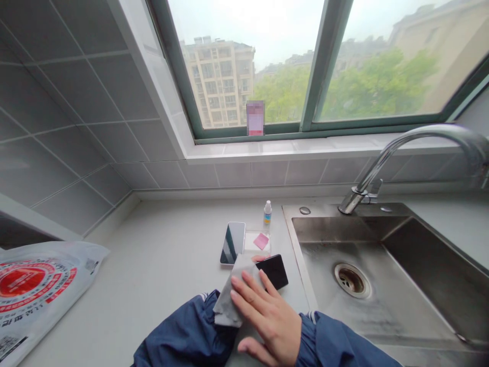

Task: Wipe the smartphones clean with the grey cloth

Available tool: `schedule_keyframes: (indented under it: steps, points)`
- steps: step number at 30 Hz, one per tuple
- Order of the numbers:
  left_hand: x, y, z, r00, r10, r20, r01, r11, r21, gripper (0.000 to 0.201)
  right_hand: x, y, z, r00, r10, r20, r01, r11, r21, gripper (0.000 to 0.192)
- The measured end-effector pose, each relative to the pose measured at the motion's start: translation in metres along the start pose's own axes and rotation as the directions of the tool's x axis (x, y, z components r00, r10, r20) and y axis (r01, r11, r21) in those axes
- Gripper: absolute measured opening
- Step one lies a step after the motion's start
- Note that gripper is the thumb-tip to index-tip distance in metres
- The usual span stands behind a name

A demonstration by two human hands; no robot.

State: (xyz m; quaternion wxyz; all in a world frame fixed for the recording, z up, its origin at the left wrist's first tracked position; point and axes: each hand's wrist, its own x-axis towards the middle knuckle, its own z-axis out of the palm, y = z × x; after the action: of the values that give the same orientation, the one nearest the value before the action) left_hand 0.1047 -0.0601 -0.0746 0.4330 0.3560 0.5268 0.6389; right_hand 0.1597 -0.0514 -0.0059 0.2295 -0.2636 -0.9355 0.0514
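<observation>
Grey countertop (160, 244) beside sink rim (296, 255), right hand (267, 316) flat on cloth (233, 290), left hand hidden, state unclear.

Left hand: hidden under my cloth (229, 295) and right hand (267, 316); only the sleeve (183, 336) shows.
Dark phone (275, 270): near end covered by my fingers and the cloth.
Card on sill (255, 118): blurred, unreadable.
Bottle (268, 212): label too small to read.
Bag (34, 290): cut off at left edge.
Tap (420, 142): spout runs off right.

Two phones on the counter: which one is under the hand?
The black phone nearest the sink, partly under the grey cloth and right hand; the silver-edged phone lies apart, untouched.
</observation>
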Motion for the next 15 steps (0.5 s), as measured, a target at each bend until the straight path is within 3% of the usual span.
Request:
schedule_keyframes:
  steps: [3,4,5,7,11,12,15]
  points:
    - [0.007,0.009,-0.017,0.99,0.099,0.101,-0.088,0.99,-0.106,0.066,0.0,0.004,0.002,0.996,0.077,-0.045,-0.077,0.997,-0.012,0.066]
    - [0.014,0.013,-0.026,0.963,0.154,0.22,-0.116,0.977,-0.178,0.066,-0.001,0.006,0.002,0.994,0.096,-0.055,-0.096,0.995,-0.013,0.066]
    - [0.024,0.019,-0.037,0.921,0.176,0.349,-0.109,0.973,-0.202,0.067,-0.001,0.009,0.003,0.992,0.11,-0.058,-0.111,0.994,-0.018,0.065]
    - [0.047,0.032,-0.058,0.812,0.082,0.577,-0.048,0.996,-0.073,0.07,-0.002,0.015,0.004,0.989,0.133,-0.061,-0.135,0.99,-0.038,0.067]
    - [0.082,0.056,-0.077,0.801,0.049,0.597,-0.034,0.999,-0.037,0.072,-0.005,0.029,0.004,0.968,0.196,-0.154,-0.212,0.973,-0.089,0.059]
    - [0.085,0.06,-0.075,0.801,0.02,0.599,0.034,0.996,-0.078,0.076,-0.006,0.032,0.003,0.961,0.209,-0.182,-0.228,0.969,-0.094,0.055]
    - [0.086,0.068,-0.066,0.792,-0.076,0.606,0.24,0.951,-0.194,0.062,-0.007,0.042,0.0,0.941,0.223,-0.255,-0.252,0.964,-0.084,0.046]
